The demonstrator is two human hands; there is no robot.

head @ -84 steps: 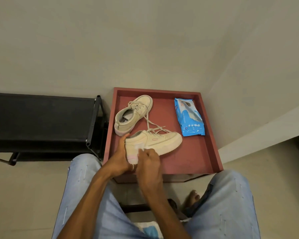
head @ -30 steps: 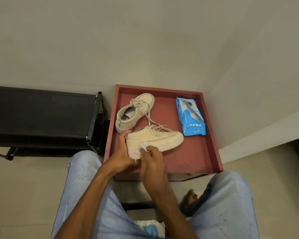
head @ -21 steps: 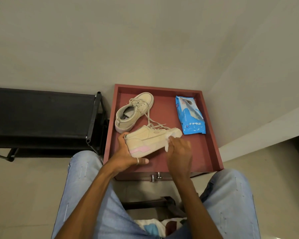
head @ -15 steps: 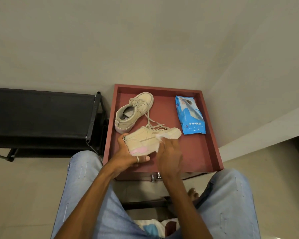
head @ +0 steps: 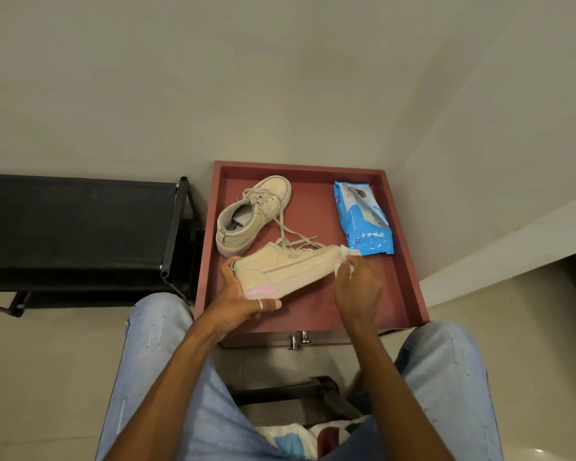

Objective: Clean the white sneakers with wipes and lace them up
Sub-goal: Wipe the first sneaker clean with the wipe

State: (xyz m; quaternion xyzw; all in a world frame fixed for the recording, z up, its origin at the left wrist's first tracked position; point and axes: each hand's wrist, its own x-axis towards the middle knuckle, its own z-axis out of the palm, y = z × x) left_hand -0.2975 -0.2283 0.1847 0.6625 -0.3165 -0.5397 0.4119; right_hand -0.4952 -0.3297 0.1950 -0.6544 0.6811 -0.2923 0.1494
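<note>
Cleaning step. Left hand grip holds near sneaker at heel; right hand pinches wipe at toe. Next, probably: wipe far sneaker; lacing undone.

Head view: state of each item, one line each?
near sneaker: tilted on its side, heel gripped by left hand
wipe: pinched in right hand, at the near sneaker's toe
far sneaker: upright in tray, laces loose
wipes pack: lying flat in tray
</note>
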